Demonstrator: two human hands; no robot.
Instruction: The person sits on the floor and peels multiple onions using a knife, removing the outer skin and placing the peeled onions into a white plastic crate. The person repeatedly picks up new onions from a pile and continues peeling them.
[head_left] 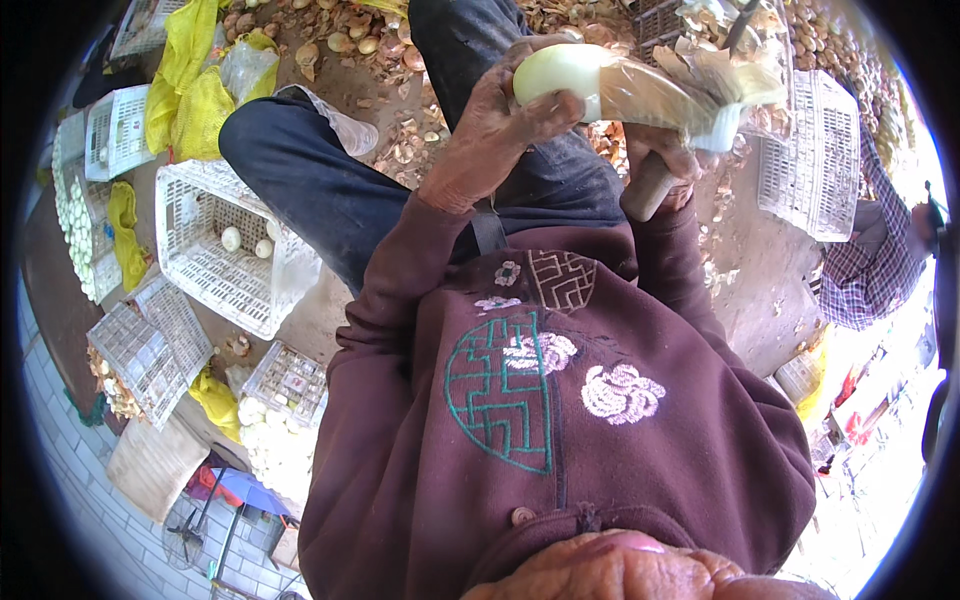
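Raised above my lap, my left hand (520, 115) is closed around a pale peeled onion (560, 80). A strip of brown, papery onion skin (650, 92) trails from it to the right. My right hand (662, 155), just below the skin, is closed on a knife (650, 192). Its thick pale handle sticks out of the fist towards me. The blade is mostly hidden behind the loose skin, with a flat whitish part showing at the far side. Some fingers of both hands are out of sight behind the onion and skin.
A white plastic crate (230, 285) at my left holds a few peeled onions. More crates, yellow net bags (190, 110) and piled onions stand around. Onion skins (400, 130) litter the floor ahead. Another person's checked sleeve (865, 270) shows at right, beside a white crate (815, 160).
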